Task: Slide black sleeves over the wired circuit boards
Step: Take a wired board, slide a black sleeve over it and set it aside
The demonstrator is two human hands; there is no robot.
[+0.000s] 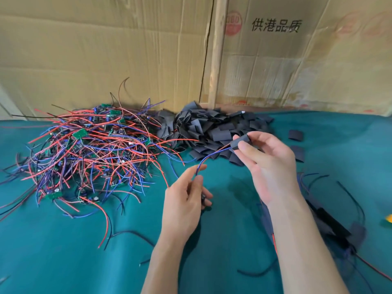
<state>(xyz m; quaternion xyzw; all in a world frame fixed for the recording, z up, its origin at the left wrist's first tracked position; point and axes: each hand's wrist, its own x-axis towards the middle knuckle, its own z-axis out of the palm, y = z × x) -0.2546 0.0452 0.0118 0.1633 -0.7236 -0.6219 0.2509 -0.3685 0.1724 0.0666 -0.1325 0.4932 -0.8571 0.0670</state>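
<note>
Head view: right hand pinched black sleeve, long axis along red and blue wires running down-left from sleeve into gripping left hand.

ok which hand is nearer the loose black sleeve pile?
Right. The right hand holds a sleeve at the front edge of the black sleeve pile; the left hand pinches the wires lower down, clear of it.
</note>
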